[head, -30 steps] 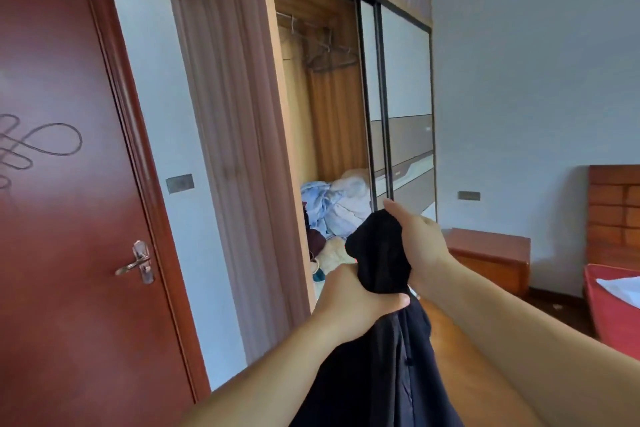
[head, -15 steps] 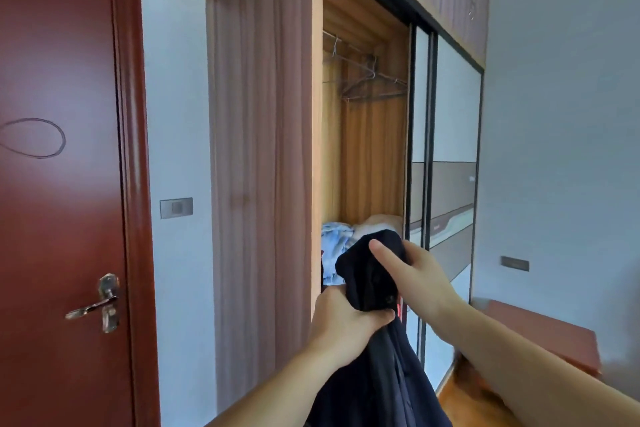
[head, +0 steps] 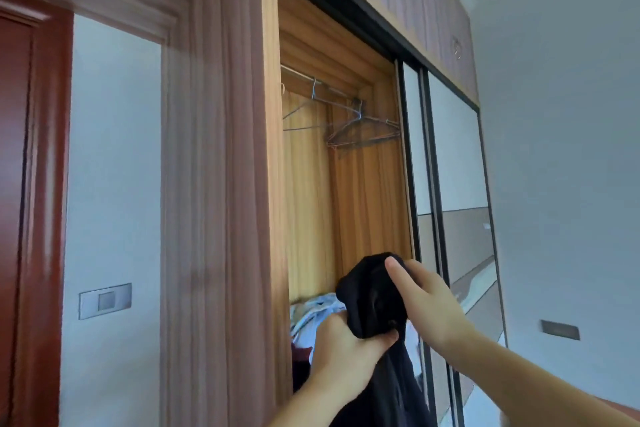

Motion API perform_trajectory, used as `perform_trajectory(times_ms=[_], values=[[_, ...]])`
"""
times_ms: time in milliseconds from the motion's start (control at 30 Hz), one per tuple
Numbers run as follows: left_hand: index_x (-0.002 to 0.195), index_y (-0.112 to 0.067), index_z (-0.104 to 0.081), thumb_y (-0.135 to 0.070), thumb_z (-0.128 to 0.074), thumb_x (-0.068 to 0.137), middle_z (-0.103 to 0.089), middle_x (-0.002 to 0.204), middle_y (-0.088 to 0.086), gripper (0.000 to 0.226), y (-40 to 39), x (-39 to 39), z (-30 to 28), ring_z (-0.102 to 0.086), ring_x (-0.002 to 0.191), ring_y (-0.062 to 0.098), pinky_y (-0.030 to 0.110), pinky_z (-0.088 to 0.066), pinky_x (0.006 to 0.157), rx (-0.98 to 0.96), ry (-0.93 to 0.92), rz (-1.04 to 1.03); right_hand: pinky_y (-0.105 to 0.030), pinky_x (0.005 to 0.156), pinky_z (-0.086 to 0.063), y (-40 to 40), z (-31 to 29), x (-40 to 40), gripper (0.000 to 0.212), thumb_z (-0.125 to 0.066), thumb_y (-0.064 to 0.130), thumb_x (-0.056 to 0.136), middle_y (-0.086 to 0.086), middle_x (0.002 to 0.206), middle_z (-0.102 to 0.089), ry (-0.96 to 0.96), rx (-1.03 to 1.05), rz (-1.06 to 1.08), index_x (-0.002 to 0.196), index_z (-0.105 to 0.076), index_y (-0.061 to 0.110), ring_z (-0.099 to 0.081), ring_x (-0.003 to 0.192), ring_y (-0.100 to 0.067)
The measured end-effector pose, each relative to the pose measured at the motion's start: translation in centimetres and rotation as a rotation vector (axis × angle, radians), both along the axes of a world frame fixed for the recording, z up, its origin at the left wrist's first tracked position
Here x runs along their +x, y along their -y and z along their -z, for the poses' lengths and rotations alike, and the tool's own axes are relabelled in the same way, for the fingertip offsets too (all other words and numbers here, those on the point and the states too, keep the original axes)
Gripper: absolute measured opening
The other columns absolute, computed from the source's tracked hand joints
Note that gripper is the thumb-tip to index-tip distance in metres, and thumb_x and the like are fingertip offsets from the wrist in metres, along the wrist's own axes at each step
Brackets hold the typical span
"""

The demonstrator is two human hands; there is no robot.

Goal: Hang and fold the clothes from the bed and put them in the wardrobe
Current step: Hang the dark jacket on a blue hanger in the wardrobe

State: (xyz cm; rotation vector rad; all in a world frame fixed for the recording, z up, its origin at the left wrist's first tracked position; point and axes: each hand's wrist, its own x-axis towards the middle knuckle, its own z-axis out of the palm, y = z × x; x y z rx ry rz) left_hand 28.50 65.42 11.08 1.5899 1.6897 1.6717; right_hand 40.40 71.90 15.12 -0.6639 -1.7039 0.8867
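You hold one black garment (head: 372, 302) in front of the open wardrobe (head: 346, 184). Several bare wire hangers (head: 360, 130) hang on its one rail (head: 304, 74); their exact count is unclear. Your left hand (head: 346, 354) grips the bunched cloth from below, fingers curled. Your right hand (head: 429, 302) pinches its top, thumb on front.

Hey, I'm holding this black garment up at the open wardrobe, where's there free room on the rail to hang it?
The metal rail looks bare between the lone wire hanger on the left and the bunch of wire hangers crowded by the sliding door. Below, the pale blue clothes pile fills the floor. Both the left hand and right hand grip the black garment.
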Motion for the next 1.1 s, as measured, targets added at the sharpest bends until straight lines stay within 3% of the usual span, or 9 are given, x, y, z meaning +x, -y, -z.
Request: perform_trajectory(times_ms=[100,233,333,500,600,733,933,1000,1100], values=[[0.083,-0.019,-0.074,-0.022,-0.079,0.076,-0.075,0.079,-0.005,0.009,-4.2,-0.4,-2.1,-0.07,0.075,0.007,0.024,-0.055,0.072,0.016,-0.012,-0.098,-0.035,0.075,-0.053,-5.5,-1.6,-0.2,0.039,-0.051,0.048,0.095,-0.01,0.088,-0.066,-0.004,0.048,-0.058,0.092,-0.064,0.011,-0.061,0.077,-0.018],[0.08,-0.015,-0.074,-0.025,-0.079,0.073,-0.074,0.077,0.001,0.013,-9.5,-1.3,-5.5,-0.071,0.075,0.014,0.038,-0.055,0.079,0.039,0.0,-0.226,-0.03,0.075,-0.052,-12.7,-4.2,-1.5,0.033,-0.053,0.046,0.094,-0.003,0.087,-0.069,0.001,0.091,-0.136,0.092,-0.064,0.015,-0.065,0.082,-0.019],[0.08,-0.016,-0.075,-0.024,-0.078,0.074,-0.075,0.077,-0.001,0.011,-12.6,-2.5,-8.0,-0.071,0.076,0.013,0.037,-0.056,0.08,0.067,-0.016,-0.298,-0.031,0.074,-0.05,-16.8,-6.2,-3.3,0.038,-0.053,0.048,0.093,-0.001,0.079,-0.065,-0.013,0.106,-0.206,0.089,-0.063,0.012,-0.059,0.073,-0.014],[0.079,-0.018,-0.074,-0.021,-0.078,0.076,-0.074,0.076,-0.002,0.006,-16.6,-5.4,-12.3,-0.07,0.074,0.012,0.027,-0.054,0.07,0.147,-0.036,-0.417,-0.029,0.07,-0.048,-21.1,-10.3,-7.5,0.034,-0.049,0.049,0.095,0.002,0.083,-0.065,-0.037,0.153,-0.303,0.087,-0.06,0.018,-0.061,0.076,-0.015],[0.079,-0.017,-0.074,-0.02,-0.076,0.075,-0.074,0.079,0.002,0.006,-18.9,-7.6,-15.3,-0.071,0.076,0.016,0.034,-0.056,0.075,0.207,-0.058,-0.451,-0.033,0.072,-0.05,-23.5,-13.8,-10.3,0.035,-0.047,0.051,0.094,0.001,0.081,-0.065,-0.048,0.222,-0.312,0.087,-0.06,0.019,-0.063,0.076,-0.017],[0.081,-0.018,-0.073,-0.024,-0.078,0.073,-0.073,0.08,0.0,0.011,-22.6,-10.9,-19.5,-0.07,0.076,0.017,0.036,-0.058,0.076,0.279,-0.103,-0.499,-0.036,0.073,-0.049,-27.0,-18.2,-13.6,0.036,-0.044,0.048,0.097,-0.001,0.074,-0.063,-0.088,0.333,-0.277,0.088,-0.06,0.017,-0.062,0.074,-0.019],[0.083,-0.017,-0.069,-0.027,-0.079,0.073,-0.071,0.084,0.0,0.018,-29.2,-13.9,-24.2,-0.068,0.08,0.02,0.038,-0.058,0.079,0.327,-0.214,-0.56,-0.047,0.087,-0.051,-33.9,-23.8,-17.1,0.038,-0.043,0.052,0.093,0.001,0.081,-0.06,-0.146,0.401,-0.156,0.076,-0.054,0.02,-0.058,0.082,-0.026],[0.085,-0.016,-0.068,-0.029,-0.079,0.073,-0.07,0.085,0.0,0.021,-31.1,-14.9,-25.2,-0.068,0.08,0.02,0.038,-0.058,0.078,0.32,-0.247,-0.592,-0.044,0.084,-0.051,-35.9,-24.9,-17.8,0.038,-0.042,0.052,0.093,0.001,0.08,-0.06,-0.159,0.41,-0.124,0.076,-0.054,0.02,-0.058,0.081,-0.026],[0.085,-0.014,-0.066,-0.03,-0.079,0.075,-0.069,0.085,0.0,0.022,-34.1,-16.5,-26.2,-0.067,0.08,0.019,0.036,-0.058,0.076,0.303,-0.289,-0.648,-0.034,0.078,-0.044,-39.1,-26.3,-18.5,0.037,-0.04,0.047,0.098,0.001,0.09,-0.06,-0.124,0.472,-0.027,0.094,-0.059,0.016,-0.056,0.089,-0.021]])
